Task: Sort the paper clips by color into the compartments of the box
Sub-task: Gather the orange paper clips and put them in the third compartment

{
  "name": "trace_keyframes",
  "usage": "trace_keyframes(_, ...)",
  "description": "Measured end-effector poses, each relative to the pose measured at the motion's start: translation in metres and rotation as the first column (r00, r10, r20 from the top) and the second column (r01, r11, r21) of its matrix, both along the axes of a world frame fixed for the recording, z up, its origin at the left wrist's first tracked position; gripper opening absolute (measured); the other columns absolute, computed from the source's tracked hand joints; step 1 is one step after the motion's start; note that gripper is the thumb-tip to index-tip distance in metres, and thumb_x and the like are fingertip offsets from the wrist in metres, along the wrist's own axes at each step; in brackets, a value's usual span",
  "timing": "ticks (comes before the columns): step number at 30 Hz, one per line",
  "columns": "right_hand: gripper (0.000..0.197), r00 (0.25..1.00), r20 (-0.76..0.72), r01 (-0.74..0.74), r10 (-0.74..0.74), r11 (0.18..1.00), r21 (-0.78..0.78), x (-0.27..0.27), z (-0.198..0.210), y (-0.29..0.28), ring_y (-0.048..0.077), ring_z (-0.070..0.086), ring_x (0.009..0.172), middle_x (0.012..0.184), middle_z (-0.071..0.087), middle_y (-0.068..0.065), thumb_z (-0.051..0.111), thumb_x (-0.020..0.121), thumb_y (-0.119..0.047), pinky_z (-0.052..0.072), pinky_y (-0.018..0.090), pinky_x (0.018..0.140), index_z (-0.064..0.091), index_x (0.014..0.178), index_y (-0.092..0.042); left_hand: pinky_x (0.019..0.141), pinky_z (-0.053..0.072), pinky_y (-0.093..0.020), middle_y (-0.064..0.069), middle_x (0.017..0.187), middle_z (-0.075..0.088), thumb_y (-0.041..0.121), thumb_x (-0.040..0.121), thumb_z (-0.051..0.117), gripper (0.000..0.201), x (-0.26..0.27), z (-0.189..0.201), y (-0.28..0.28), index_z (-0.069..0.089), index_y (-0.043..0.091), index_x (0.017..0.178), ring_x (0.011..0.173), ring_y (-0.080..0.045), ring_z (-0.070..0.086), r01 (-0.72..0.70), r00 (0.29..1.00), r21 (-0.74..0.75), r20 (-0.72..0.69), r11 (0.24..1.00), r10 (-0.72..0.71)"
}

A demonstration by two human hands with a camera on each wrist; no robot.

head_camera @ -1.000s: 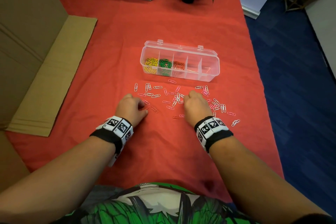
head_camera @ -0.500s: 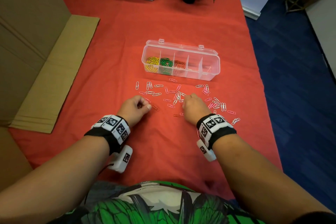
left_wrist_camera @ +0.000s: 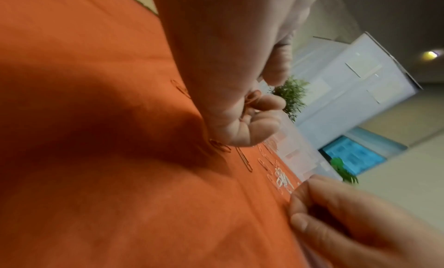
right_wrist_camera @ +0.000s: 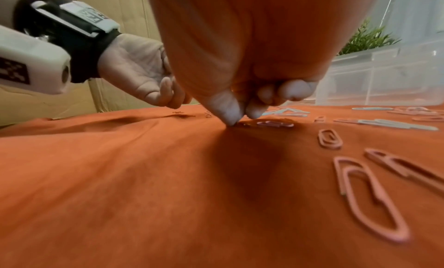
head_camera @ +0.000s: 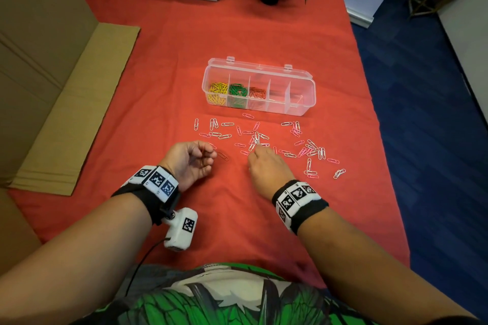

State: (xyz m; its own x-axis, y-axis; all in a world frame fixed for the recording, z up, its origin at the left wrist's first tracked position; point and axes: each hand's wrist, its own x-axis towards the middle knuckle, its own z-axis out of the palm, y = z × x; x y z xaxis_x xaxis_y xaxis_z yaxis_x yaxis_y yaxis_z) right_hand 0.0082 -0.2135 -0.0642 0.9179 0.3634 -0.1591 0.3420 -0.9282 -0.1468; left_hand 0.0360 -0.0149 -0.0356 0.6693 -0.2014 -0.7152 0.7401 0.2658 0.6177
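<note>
Now left hand palm-up, red clips in curled fingers.

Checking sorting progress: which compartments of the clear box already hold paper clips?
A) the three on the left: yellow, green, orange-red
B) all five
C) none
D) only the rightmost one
A: in the clear box, yellow clips, green clips and orange-red clips fill the three left compartments; I see no clips in the two on the right.

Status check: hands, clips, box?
Left hand cupping red clips. Right hand pinching at the cloth. Box open, two compartments unfilled. Nothing blocking.
</note>
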Motion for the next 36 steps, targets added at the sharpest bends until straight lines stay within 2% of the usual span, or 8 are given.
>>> trace_keyframes(4, 0.015, 0.969, -0.188, 0.205, -0.158, 0.943, 0.261, 0.014, 0.003, -0.006, 0.031, 0.052, 0.093, 0.099, 0.055, 0.016, 0.041, 0.087, -0.004, 0.042, 0.037, 0.085, 0.055, 0.092, -0.005, 0.042, 0.042, -0.013, 0.002, 0.065, 0.053, 0.01, 0.095, 0.034, 0.028, 0.003, -0.006, -0.005, 0.054, 0.016, 0.077, 0.046, -0.003, 0.045, 0.021, 0.993, 0.276, 0.107, 0.961, -0.053)
trace_keyframes(9, 0.024, 0.7, -0.559, 0.714, -0.445, 0.419, 0.56, 0.032, 0.023, -0.034, 0.011, 0.045, 0.06, 0.072, 0.049, -0.006, 0.042, 0.091, -0.005, 0.035, 0.024, 0.052, 0.049, 0.08, -0.025, 0.055, 0.04, -0.026, -0.004, 0.076, 0.06, 0.007, 0.089, 0.043, 0.024, 0.006, -0.016, -0.002, 0.063, 0.018, 0.084, 0.057, -0.015, 0.05, 0.096, 0.92, 0.683, 0.216, 0.724, -0.326)
trace_keyframes(13, 0.032, 0.56, -0.766, 0.814, -0.315, 0.035, 0.581, 0.033, 0.023, -0.046, 0.01, 0.041, 0.055, 0.066, 0.044, 0.0, 0.033, 0.095, -0.001, 0.038, 0.016, 0.044, 0.056, 0.082, -0.018, 0.074, 0.039, -0.026, -0.005, 0.082, 0.053, 0.024, 0.078, 0.066, 0.015, -0.002, -0.02, 0.003, 0.068, 0.015, 0.088, 0.079, -0.023, 0.054, 0.108, 0.695, 0.965, 0.097, 0.237, -0.713)
trace_keyframes(17, 0.02, 0.435, -0.886, 0.853, -0.162, -0.242, 0.463, 0.028, 0.027, -0.043, 0.012, 0.044, 0.054, 0.063, 0.042, 0.001, 0.042, 0.091, -0.009, 0.042, 0.019, 0.044, 0.051, 0.075, -0.011, 0.08, 0.042, -0.031, -0.009, 0.086, 0.055, 0.02, 0.078, 0.064, 0.009, -0.009, -0.028, 0.003, 0.065, 0.012, 0.083, 0.089, -0.03, 0.058, 0.07, 0.617, 0.982, 0.096, 0.176, -0.781)
trace_keyframes(19, 0.018, 0.431, -0.875, 0.879, -0.22, -0.115, 0.462, 0.027, 0.022, -0.038, 0.012, 0.04, 0.052, 0.063, 0.04, 0.001, 0.044, 0.091, -0.006, 0.039, 0.021, 0.044, 0.048, 0.075, -0.014, 0.086, 0.045, -0.035, -0.013, 0.093, 0.058, 0.021, 0.082, 0.059, 0.01, -0.01, -0.03, 0.001, 0.064, 0.012, 0.083, 0.092, -0.033, 0.058, 0.079, 0.59, 0.988, 0.063, 0.136, -0.805)
trace_keyframes(25, 0.024, 0.832, -0.359, 0.504, -0.422, 0.846, 0.174, 0.027, 0.022, -0.027, 0.033, 0.053, 0.105, 0.111, 0.057, 0.019, 0.044, 0.09, -0.007, 0.043, 0.034, 0.088, 0.06, 0.106, 0.0, 0.09, 0.046, -0.038, -0.012, 0.098, 0.058, 0.022, 0.083, 0.053, 0.012, -0.008, -0.031, -0.001, 0.061, 0.013, 0.086, 0.098, -0.032, 0.056, 0.134, 0.494, 0.99, -0.021, 0.052, -0.869)
trace_keyframes(31, 0.033, 0.918, -0.143, 0.364, -0.37, 0.929, -0.067, 0.021, 0.008, -0.014, 0.036, 0.05, 0.108, 0.118, 0.045, 0.017, 0.044, 0.087, -0.012, 0.046, 0.044, 0.089, 0.047, 0.118, -0.002, 0.085, 0.039, -0.035, -0.014, 0.097, 0.057, 0.014, 0.085, 0.051, 0.007, -0.015, -0.032, -0.005, 0.055, 0.01, 0.088, 0.095, -0.031, 0.054, 0.149, 0.488, 0.974, 0.078, 0.171, -0.87)
trace_keyframes(36, 0.032, 0.946, -0.141, 0.287, -0.293, 0.956, -0.062, 0.025, 0.009, -0.01, 0.036, 0.051, 0.104, 0.114, 0.047, 0.018, 0.035, 0.087, -0.005, 0.047, 0.044, 0.088, 0.049, 0.115, 0.002, 0.067, 0.037, -0.026, -0.002, 0.074, 0.053, 0.008, 0.088, 0.05, 0.016, -0.006, -0.022, 0.005, 0.054, 0.012, 0.103, 0.067, -0.019, 0.05, 0.095, 0.783, 0.84, 0.268, 0.534, -0.562)
